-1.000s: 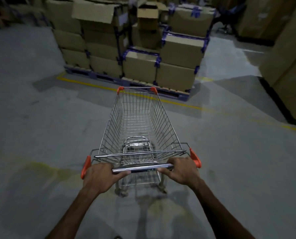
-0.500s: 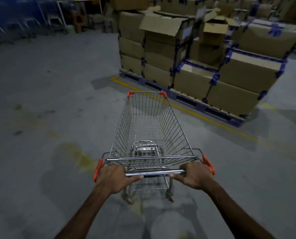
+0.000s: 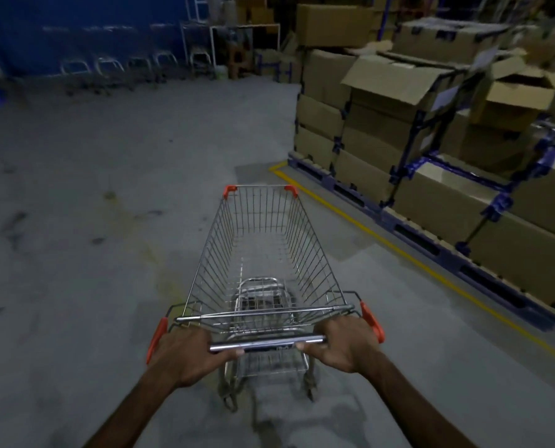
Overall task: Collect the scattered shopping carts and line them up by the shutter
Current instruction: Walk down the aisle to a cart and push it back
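Note:
An empty wire shopping cart with orange corner guards stands on the concrete floor right in front of me. My left hand grips the left end of its chrome handle bar. My right hand grips the right end. Far ahead at the upper left, a row of other carts stands against a blue shutter; they are blurred.
Stacked cardboard boxes on blue pallets fill the right side, bordered by a yellow floor line. Metal frames and racks stand at the back centre. Open grey floor stretches to the left and ahead.
The view and cart have swung left: the box stacks slid from straight ahead to the right, and the blue shutter with the cart row came into view. Both hands stay on the handle.

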A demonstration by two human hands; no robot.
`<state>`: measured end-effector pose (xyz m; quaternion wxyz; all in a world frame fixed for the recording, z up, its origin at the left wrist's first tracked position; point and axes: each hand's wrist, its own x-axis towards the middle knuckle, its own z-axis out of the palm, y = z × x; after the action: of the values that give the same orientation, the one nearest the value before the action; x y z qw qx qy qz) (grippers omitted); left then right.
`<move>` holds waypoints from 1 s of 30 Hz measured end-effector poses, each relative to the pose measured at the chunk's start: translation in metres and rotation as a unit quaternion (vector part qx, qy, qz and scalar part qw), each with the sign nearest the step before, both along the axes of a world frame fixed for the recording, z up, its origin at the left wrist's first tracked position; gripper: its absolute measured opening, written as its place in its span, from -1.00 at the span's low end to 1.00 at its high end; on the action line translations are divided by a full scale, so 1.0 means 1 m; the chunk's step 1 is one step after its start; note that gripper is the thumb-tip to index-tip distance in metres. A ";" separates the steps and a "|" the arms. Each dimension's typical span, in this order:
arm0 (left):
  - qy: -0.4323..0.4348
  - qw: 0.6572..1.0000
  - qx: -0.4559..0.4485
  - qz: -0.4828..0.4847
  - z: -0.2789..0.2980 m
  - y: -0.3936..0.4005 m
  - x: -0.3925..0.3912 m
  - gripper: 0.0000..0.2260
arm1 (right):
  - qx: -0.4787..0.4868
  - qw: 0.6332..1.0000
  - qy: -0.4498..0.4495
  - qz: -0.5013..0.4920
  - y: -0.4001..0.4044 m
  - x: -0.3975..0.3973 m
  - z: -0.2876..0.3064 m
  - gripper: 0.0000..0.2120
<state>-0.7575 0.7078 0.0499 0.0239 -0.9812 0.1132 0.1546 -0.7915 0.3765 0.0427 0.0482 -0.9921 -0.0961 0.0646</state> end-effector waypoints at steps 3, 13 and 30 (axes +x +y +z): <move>0.018 0.999 -0.004 0.035 0.001 0.000 0.030 -0.01 | 0.011 1.000 -0.007 0.028 -0.002 0.045 0.004 -0.08; 0.009 0.991 -0.021 0.133 0.003 0.016 0.134 0.02 | 0.011 0.995 0.037 0.096 0.018 0.197 0.009 0.02; -0.007 0.987 -0.026 0.159 0.007 0.120 0.383 -0.08 | 0.006 0.991 0.034 0.133 0.129 0.471 0.020 -0.18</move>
<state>-0.3744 0.8275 0.0572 -0.0257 -0.9880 -0.0409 0.1468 -0.3200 0.5059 0.0628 0.0484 -0.9675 -0.2256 0.1031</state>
